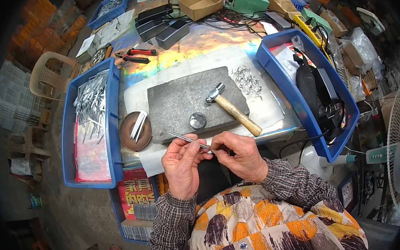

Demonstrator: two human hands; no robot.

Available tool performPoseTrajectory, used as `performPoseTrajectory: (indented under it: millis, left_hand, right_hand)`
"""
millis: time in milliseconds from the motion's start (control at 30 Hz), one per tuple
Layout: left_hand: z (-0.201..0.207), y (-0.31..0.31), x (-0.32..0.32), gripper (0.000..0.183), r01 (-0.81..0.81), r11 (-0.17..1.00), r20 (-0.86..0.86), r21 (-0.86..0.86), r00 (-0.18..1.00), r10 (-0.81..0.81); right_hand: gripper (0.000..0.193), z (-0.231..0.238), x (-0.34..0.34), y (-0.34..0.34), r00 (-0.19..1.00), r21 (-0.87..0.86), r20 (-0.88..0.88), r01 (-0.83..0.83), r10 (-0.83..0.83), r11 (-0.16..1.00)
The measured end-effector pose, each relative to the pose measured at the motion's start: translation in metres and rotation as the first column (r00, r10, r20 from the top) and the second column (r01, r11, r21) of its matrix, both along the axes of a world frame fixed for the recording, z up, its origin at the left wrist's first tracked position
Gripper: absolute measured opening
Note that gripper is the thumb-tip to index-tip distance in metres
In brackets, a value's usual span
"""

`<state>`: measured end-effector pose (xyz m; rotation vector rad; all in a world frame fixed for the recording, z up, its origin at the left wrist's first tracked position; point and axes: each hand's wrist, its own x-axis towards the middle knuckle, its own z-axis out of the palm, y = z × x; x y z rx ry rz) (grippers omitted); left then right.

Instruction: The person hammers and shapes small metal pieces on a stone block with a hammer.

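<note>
- left hand (pixel 182 168): closed on a slim silver metal rod (pixel 188 140), held at a slant by the near edge of a grey rectangular stone block (pixel 174 99).
- right hand (pixel 241 155): fingers bent together at the rod's near end; cannot tell whether they grip it.
- block bears a wooden-handled steel hammer (pixel 236 113) and a round dark metal piece (pixel 198 121).
- round brown dish (pixel 126 131), left of block: holds pale thin strips (pixel 138 126).

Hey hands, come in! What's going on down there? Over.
Left hand gripping slim metal rod. Right hand at rod's right end, grip unclear. Maybe in the way: hammer on stone block.
</note>
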<state>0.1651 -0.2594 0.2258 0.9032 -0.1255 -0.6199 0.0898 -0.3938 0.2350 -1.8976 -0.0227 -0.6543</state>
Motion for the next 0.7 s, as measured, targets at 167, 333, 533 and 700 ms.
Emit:
performPoseTrajectory:
  millis: [167,333,533,700]
  left_hand:
    - [-0.004,-0.001,-0.001,0.015,-0.052,0.997,0.104,0.061,0.994,0.045]
    - [-0.003,-0.005,-0.004,0.014,-0.096,0.994,0.140,0.050,0.986,0.088]
    - [-0.008,0.000,-0.005,0.014,-0.064,0.998,0.055,0.012,0.997,0.063]
    - [-0.013,0.003,-0.006,0.014,-0.066,0.997,0.074,0.049,0.995,0.062]
  right_hand:
    - [0.015,-0.003,0.001,0.002,1.000,-0.018,0.024,0.018,-0.018,1.000]
    - [0.016,-0.006,0.003,0.003,0.998,-0.048,0.052,0.041,-0.039,0.998]
    - [0.014,-0.006,0.001,0.009,0.991,0.081,0.028,0.130,-0.132,0.988]
    - [0.009,-0.015,-0.003,0.004,0.997,-0.179,-0.032,0.069,-0.076,0.981]
